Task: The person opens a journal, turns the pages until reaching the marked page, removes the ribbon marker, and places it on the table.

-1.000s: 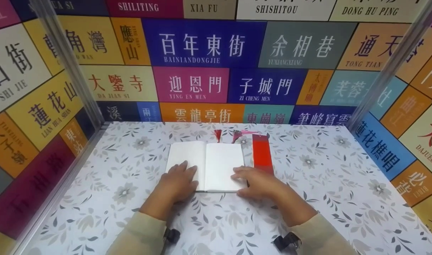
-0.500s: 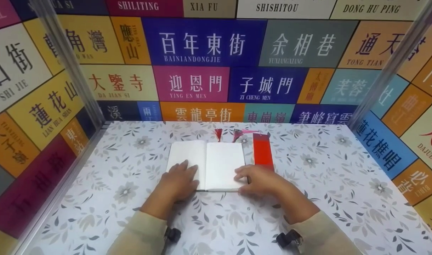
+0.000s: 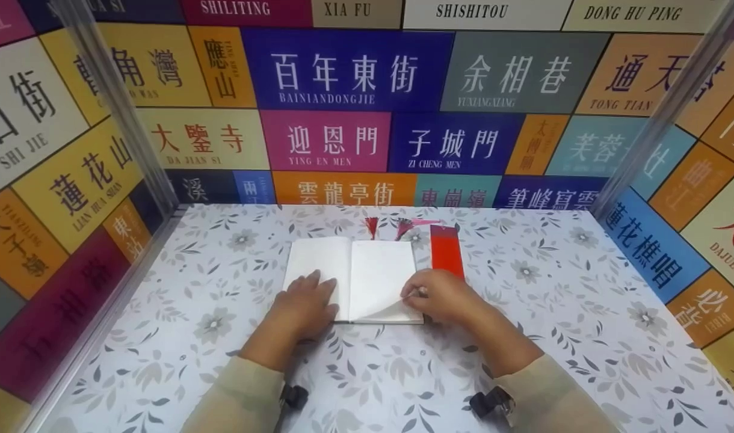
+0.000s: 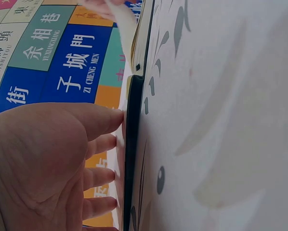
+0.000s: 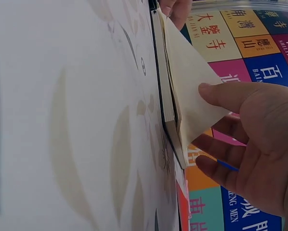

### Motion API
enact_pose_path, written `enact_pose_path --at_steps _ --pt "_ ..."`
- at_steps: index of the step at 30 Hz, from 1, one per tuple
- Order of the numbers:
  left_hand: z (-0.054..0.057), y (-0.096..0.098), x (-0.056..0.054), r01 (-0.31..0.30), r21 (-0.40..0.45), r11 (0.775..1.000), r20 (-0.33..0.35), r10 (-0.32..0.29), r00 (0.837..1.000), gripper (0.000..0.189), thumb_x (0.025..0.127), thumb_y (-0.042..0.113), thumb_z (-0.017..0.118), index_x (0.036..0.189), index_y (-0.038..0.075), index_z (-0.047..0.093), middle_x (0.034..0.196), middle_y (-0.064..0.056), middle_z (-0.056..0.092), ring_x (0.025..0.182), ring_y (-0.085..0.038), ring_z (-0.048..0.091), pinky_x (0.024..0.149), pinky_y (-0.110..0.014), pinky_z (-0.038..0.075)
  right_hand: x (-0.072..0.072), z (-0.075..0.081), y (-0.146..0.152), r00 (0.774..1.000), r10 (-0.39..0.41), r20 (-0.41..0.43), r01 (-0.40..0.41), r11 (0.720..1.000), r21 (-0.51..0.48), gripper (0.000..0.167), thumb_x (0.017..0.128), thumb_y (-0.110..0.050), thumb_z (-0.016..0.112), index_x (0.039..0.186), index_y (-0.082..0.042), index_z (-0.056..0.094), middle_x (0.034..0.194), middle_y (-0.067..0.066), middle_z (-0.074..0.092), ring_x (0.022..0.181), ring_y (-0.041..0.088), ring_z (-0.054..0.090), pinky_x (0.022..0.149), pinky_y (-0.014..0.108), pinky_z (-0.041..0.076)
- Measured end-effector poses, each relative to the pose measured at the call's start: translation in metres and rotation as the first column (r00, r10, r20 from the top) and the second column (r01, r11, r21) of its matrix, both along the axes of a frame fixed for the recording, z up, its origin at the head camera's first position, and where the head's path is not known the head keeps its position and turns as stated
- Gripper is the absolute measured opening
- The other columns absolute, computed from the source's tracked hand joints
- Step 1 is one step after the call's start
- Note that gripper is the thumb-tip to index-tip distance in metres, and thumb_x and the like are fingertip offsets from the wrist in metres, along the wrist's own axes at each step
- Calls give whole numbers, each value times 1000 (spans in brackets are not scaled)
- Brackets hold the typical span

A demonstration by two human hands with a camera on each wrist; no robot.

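An open notebook (image 3: pixel 373 264) with blank white pages lies on the table. My left hand (image 3: pixel 305 307) rests on its left page, fingers spread; in the left wrist view the fingertips press onto the page above the dark cover (image 4: pixel 133 115). At the lower right corner my right hand (image 3: pixel 440 296) pinches a page (image 3: pixel 385 310) whose near edge curls up. The right wrist view shows that lifted page (image 5: pixel 192 82) between thumb and fingers, raised off the page block (image 5: pixel 166 91).
Right of the notebook lies a red bookmark (image 3: pixel 446 252), partly hidden by my right hand. A red tassel (image 3: pixel 371 227) and a pink-grey tassel (image 3: pixel 404 227) lie beyond the notebook's far edge. Printed panels (image 3: pixel 343 72) enclose the floral-patterned table (image 3: pixel 222 373).
My right hand's fingers have drawn in and now pinch the right page, lifting its lower corner. Before, that page lay flat. The left hand has stayed in place.
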State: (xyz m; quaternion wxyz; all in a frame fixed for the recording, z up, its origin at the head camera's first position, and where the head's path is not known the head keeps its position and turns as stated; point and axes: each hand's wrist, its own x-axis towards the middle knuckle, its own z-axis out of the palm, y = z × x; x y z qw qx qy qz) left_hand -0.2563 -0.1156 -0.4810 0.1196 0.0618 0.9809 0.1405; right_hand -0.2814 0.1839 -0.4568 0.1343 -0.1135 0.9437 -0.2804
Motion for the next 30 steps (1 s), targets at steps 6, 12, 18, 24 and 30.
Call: enact_pose_path --at_steps 6,12,18,24,30 --pt "1 0 -1 2 -6 1000 8 -2 1000 64 109 47 48 168 27 36 181 -9 20 168 -39 18 134 -66 21 -2 6 -4 988 13 -154 -13 1000 -2 7 99 -34 78 104 -38 78 114 -11 74 108 15 68 102 41 63" --pt "-1 0 -2 0 -15 1000 8 1 1000 64 109 47 48 169 28 36 181 -8 20 168 -39 18 133 -67 22 -2 11 -10 976 36 -216 -42 999 -24 14 101 -33 75 113 -38 79 121 -11 75 124 17 69 114 46 57" --pt "-2 -1 -1 11 -6 1000 -17 -11 1000 63 109 47 50 168 27 37 181 -9 22 168 -40 20 133 -67 25 0 15 -19 951 31 -309 -55 996 -67 13 100 -31 76 111 -38 79 120 -14 74 121 14 69 107 41 62" --pt "1 0 0 13 -9 1000 -33 -14 999 65 109 54 46 168 28 37 181 -8 22 168 -39 20 134 -64 25 -2 19 -30 911 62 -408 -107 990 -90 12 102 -29 75 111 -33 80 117 -13 74 119 13 70 109 38 60" --pt "8 4 1 -10 9 1000 11 10 1000 85 101 79 41 170 30 32 182 -5 18 169 -37 14 134 -66 21 -6 21 -41 885 91 -457 -134 989 -63 16 103 -32 73 118 -34 80 115 -15 73 122 12 69 113 38 58"
